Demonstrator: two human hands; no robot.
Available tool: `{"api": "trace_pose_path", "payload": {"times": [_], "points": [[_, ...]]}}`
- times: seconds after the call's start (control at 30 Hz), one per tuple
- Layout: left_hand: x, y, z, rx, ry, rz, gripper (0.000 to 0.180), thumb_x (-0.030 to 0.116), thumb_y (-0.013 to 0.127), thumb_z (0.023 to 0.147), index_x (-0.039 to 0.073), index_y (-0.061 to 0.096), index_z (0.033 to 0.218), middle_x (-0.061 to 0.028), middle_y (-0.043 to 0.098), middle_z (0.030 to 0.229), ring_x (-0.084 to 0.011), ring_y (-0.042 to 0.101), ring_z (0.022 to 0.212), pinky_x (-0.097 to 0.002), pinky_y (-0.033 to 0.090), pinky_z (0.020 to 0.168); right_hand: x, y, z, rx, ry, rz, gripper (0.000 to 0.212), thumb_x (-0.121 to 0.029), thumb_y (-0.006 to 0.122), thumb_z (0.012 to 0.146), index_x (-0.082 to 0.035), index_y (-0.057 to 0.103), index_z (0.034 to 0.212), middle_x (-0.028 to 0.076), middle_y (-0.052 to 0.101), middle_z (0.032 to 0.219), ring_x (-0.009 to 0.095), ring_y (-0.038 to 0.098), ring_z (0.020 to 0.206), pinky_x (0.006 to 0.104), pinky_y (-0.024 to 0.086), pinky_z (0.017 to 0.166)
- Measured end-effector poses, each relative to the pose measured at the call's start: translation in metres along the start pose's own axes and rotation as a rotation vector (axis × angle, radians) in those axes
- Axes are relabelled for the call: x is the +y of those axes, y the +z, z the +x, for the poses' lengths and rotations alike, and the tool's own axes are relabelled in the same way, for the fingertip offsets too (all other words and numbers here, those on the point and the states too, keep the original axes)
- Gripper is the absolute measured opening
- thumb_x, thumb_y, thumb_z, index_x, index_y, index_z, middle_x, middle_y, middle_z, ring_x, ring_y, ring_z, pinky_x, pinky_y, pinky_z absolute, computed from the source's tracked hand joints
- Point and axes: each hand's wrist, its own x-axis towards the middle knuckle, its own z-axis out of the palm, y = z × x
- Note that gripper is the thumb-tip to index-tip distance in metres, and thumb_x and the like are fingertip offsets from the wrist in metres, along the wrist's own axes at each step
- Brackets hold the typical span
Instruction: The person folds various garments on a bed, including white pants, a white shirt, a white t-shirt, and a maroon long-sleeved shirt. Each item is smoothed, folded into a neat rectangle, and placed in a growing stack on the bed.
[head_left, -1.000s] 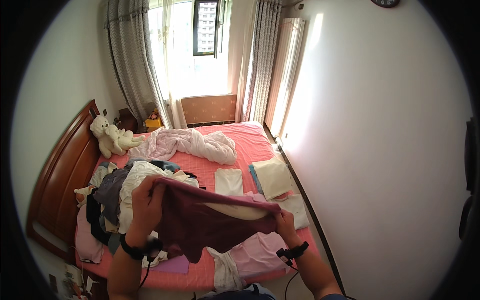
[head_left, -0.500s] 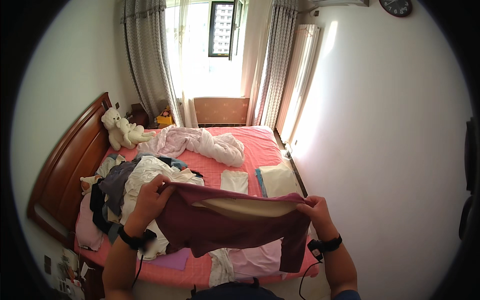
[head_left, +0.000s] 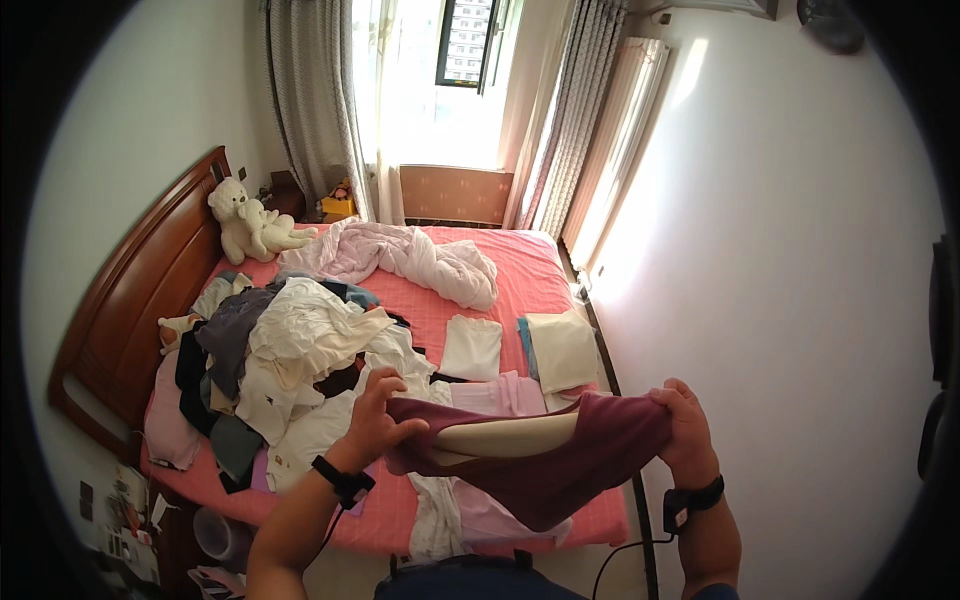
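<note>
A maroon garment with a cream inner side [head_left: 600, 440] is stretched sideways in front of me above the near part of the bed; earlier it showed a long sleeve. My right hand [head_left: 688, 430] pinches its right end between thumb and fingers. At the other end, my left hand [head_left: 378, 425] has thumb and fingers apart, with the garment's edge between them and the thumb against the cloth. Below the garment lie a pale pink piece of clothing [head_left: 500, 515] and a whitish patterned one [head_left: 435, 520]. Black bands with small devices and cables circle both wrists.
A heap of mixed clothes [head_left: 300, 340] covers the left of the pink-sheeted bed [head_left: 530, 265]. Folded white [head_left: 472, 348] and cream [head_left: 562, 352] cloths lie on the right. Farther back are a rumpled quilt [head_left: 420, 262] and white teddy bears [head_left: 240, 225]. A wooden headboard [head_left: 140, 290] stands left.
The garment and both hands have shifted right. My left hand's fingers have spread from their pinch, and the garment has folded into a narrower shape. The view has tipped downward.
</note>
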Motion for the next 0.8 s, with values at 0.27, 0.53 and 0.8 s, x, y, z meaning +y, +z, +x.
{"api": "trace_pose_path", "payload": {"times": [0.27, 0.53, 0.8], "points": [[-0.019, -0.002, -0.022, -0.339, 0.200, 0.119, 0.016, 0.018, 0.079, 0.090, 0.009, 0.068, 0.097, -0.0128, 0.059, 0.134, -0.0319, 0.069, 0.094, -0.0406, 0.058, 0.078, -0.014, -0.011, 0.005, 0.047, -0.087, -0.021, 0.029, -0.001, 0.064, 0.099, -0.014, 0.048, 0.077, -0.002, 0.059, 0.073, 0.010, 0.057, 0.063, 0.0275, 0.053, 0.064], [-0.018, 0.002, -0.029, -0.246, -0.228, -0.263, 0.013, 0.012, 0.072, 0.099, 0.000, 0.072, 0.098, -0.0150, 0.071, 0.106, -0.0308, 0.071, 0.087, -0.0378, 0.057, 0.078, -0.008, -0.028, 0.005, -0.005, -0.141, -0.164, 0.030, -0.002, 0.061, 0.101, -0.014, 0.048, 0.077, -0.001, 0.060, 0.073, 0.009, 0.056, 0.064, 0.0268, 0.050, 0.061], [-0.015, 0.086, -0.116, -0.652, -0.316, -0.453, 0.013, 0.014, 0.075, 0.098, 0.002, 0.075, 0.099, -0.0114, 0.074, 0.097, -0.0276, 0.072, 0.085, -0.0370, 0.057, 0.076, -0.010, 0.038, -0.016, -0.173, -0.085, -0.299, 0.036, 0.000, 0.063, 0.100, -0.013, 0.041, 0.075, -0.004, 0.054, 0.071, 0.005, 0.045, 0.064, 0.0249, 0.039, 0.058]]}}
